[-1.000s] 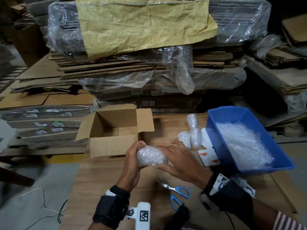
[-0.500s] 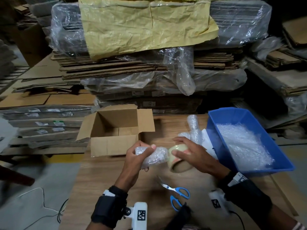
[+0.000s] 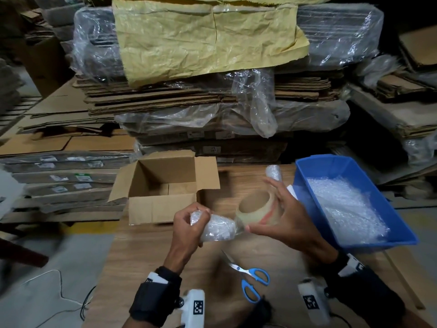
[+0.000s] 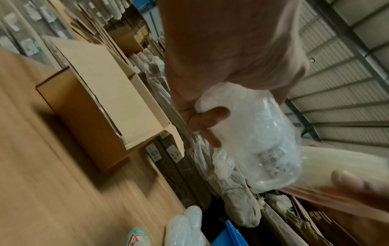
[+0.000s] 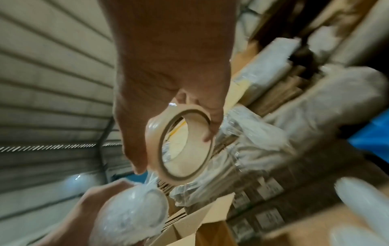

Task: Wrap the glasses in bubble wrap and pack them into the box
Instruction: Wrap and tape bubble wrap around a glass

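My left hand (image 3: 189, 223) grips a glass wrapped in bubble wrap (image 3: 217, 229) above the wooden table; the same bundle (image 4: 258, 138) fills the left wrist view. My right hand (image 3: 281, 221) holds a roll of clear tape (image 3: 256, 208), and a strip of tape runs from the roll onto the bundle's end. In the right wrist view the tape roll (image 5: 181, 146) sits between thumb and fingers above the bundle (image 5: 130, 216). The open cardboard box (image 3: 163, 188) stands just behind my left hand, empty as far as I can see.
A blue bin (image 3: 402, 233) with bubble wrap (image 3: 343, 207) stands at the right. Another wrapped glass (image 3: 274, 172) stands behind my right hand. Blue-handled scissors (image 3: 248, 278) lie on the table near me. Stacks of flattened cardboard (image 3: 212, 98) rise behind the table.
My right hand picked up the tape roll and brought it to the bundle; now the roll is tilted up and tape is stuck to the bundle's end. My left hand kept holding the bundle.
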The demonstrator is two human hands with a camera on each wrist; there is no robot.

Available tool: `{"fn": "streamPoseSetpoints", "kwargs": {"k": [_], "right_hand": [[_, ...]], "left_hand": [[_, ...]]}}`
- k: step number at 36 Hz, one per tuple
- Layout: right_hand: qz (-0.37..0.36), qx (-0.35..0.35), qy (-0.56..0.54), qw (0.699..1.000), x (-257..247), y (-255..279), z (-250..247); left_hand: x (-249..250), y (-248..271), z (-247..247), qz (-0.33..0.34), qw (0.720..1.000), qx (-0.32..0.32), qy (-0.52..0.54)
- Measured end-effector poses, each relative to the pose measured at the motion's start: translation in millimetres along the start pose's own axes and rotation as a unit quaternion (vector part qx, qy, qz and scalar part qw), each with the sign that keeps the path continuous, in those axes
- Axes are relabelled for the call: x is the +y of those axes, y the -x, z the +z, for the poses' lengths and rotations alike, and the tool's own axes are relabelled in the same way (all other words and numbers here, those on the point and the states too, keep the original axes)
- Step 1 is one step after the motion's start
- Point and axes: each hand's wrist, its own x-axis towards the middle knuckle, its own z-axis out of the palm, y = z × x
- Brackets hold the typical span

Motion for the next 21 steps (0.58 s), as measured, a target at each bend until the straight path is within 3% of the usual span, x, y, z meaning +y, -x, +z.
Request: {"fn": "streamPoseSetpoints", "kwargs": {"k": [4,8,12,16,21], "right_hand": [[-0.201,0.039,0.132,0.970,-23.7,1.3,0.1],[-0.271,0.049,0.121,0.954,-35.3,-4.9,-5.3],[-0.247,0.036,0.097,0.964,-53.5,-24.6,-22.7],[-0.183,-0.075,0.106,0.975,-64.3,-49.8,-33.4],[-0.069,-0.133,0.048,0.988,-50.9,-61.1,-44.5]], "left_hand": [[-0.1,-7.1,1.9,0.059,0.997,-0.006,-0.041],[2.4,-10.8,-1.0,0.101,0.991,-0.045,-0.080],[1.0,1.8,6.9,0.127,0.980,-0.126,-0.087],[8.3,9.7,13.2,0.120,0.989,-0.091,0.003],[16.8,9.7,5.8,0.154,0.987,-0.043,-0.001]]}}
